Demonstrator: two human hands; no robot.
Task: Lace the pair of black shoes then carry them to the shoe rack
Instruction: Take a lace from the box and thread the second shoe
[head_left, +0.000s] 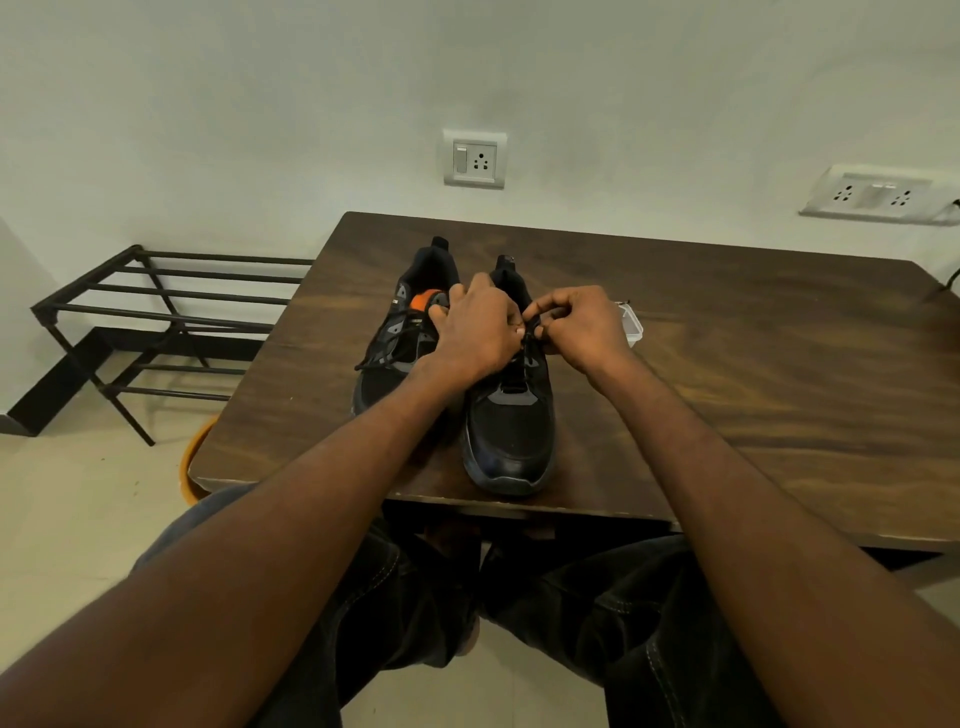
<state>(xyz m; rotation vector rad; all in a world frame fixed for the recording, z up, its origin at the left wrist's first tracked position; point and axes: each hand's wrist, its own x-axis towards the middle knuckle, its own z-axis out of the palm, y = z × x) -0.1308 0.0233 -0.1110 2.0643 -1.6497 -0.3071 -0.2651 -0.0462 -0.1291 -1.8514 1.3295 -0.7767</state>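
Note:
Two black shoes stand side by side on the dark wooden table (727, 364), toes toward me. The left shoe (400, 343) has an orange inner patch and a loose lace trailing off its side. Over the tongue of the right shoe (511, 431), my left hand (475, 332) and my right hand (582, 325) meet. Both pinch the black lace (529, 338) of the right shoe between curled fingers. The upper eyelets are hidden under my hands.
A black metal shoe rack (156, 312) stands on the floor to the left of the table, against the wall. A small clear plastic box (631, 325) lies just right of my right hand. An orange tub (195, 462) peeks from under the table's left corner.

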